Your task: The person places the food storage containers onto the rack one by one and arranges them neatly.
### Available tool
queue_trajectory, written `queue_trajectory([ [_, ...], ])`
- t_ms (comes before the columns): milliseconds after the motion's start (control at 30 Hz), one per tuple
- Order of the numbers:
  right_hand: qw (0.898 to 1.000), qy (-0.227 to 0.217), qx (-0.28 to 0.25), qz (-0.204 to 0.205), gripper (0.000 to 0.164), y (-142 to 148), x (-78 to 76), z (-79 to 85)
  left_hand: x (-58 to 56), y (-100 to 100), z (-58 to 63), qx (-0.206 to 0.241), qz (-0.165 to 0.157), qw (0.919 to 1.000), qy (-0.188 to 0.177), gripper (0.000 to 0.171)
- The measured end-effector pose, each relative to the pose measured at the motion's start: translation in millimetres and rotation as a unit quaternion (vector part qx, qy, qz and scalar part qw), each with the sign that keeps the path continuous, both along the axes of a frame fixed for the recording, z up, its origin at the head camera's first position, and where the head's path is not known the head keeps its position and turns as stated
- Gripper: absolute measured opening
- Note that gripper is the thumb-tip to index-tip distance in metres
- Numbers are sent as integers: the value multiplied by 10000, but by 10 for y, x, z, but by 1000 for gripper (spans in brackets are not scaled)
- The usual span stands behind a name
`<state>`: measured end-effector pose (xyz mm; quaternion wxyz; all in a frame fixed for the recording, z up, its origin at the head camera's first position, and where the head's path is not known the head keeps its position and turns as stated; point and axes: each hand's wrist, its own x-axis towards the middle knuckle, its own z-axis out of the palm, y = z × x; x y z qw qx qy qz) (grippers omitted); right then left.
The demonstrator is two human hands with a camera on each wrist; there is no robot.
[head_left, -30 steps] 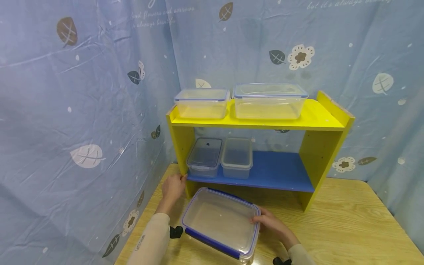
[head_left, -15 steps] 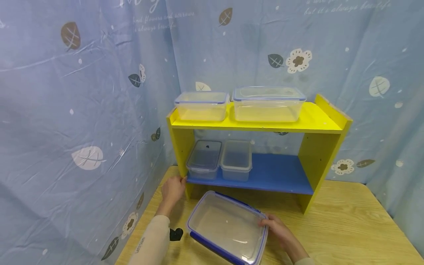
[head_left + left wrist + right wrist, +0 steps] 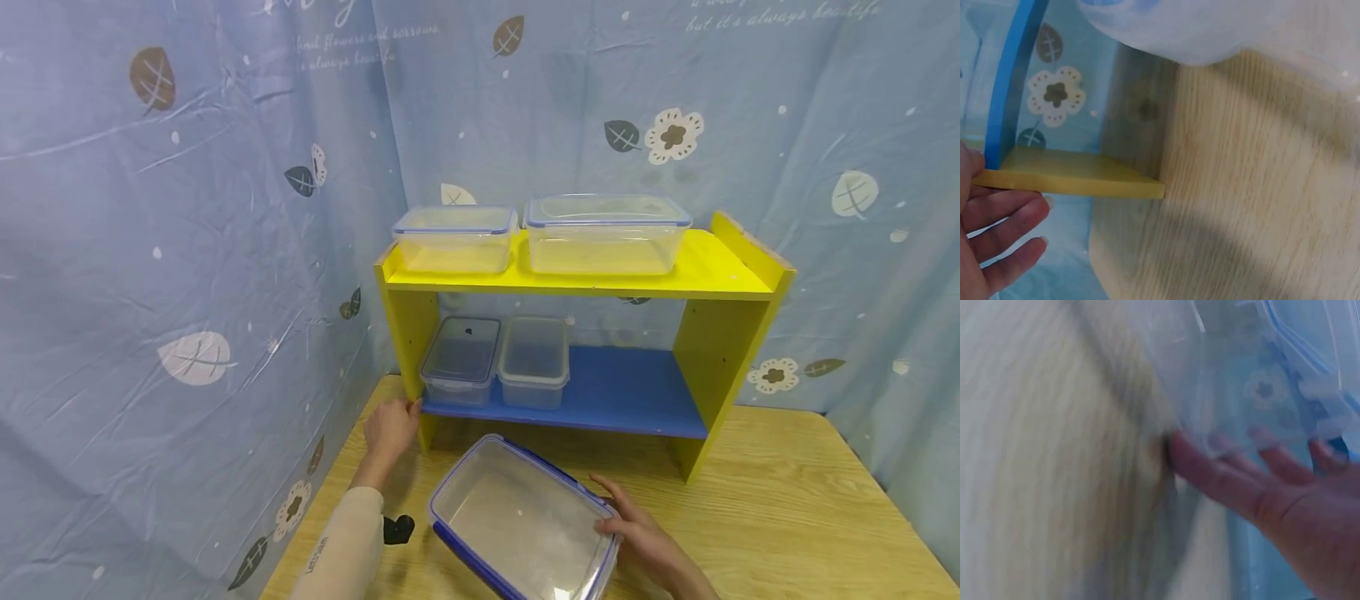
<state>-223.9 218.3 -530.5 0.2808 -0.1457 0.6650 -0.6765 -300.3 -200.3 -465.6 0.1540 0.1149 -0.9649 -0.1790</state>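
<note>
A large clear food storage container [image 3: 517,512] with a blue-rimmed lid is tilted at the front of the shelf unit, over the table. My right hand [image 3: 643,537] holds it at its right end, thumb on the lid; the right wrist view has the fingers [image 3: 1229,481] against the clear wall. My left hand [image 3: 390,432] grips the front edge of the yellow shelf unit's [image 3: 407,350] left side panel, next to the blue lower board. In the left wrist view the thumb lies on one side of that panel and the fingers [image 3: 1013,228] on the other.
Two lidded clear containers, a smaller one [image 3: 453,250] and a wider one [image 3: 607,246], stand on the yellow top board. On the blue lower board [image 3: 622,392] stand a dark-lidded container [image 3: 459,362] and a pale-lidded one [image 3: 534,367]. Patterned curtains [image 3: 225,250] border the wooden table [image 3: 795,492].
The right hand has moved the large container rightward and toward me, turning it clockwise. Its index finger now lifts off along the lid's edge. The left hand stays on the side panel.
</note>
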Motion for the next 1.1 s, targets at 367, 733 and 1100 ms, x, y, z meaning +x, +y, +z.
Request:
queue_trajectory([
  [367,9848,-759,-846,1313,58,213,90,-87,-6,9,-29,80,-26,9999,64,43],
  [733,9805,-916,-1157,1297,55,182,204,-71,-6,33,-60,236,59,9992,318,45],
  [1100,9869,-988,-964,830,55,176,237,-99,-13,31,-42,300,134,9994,112,45],
])
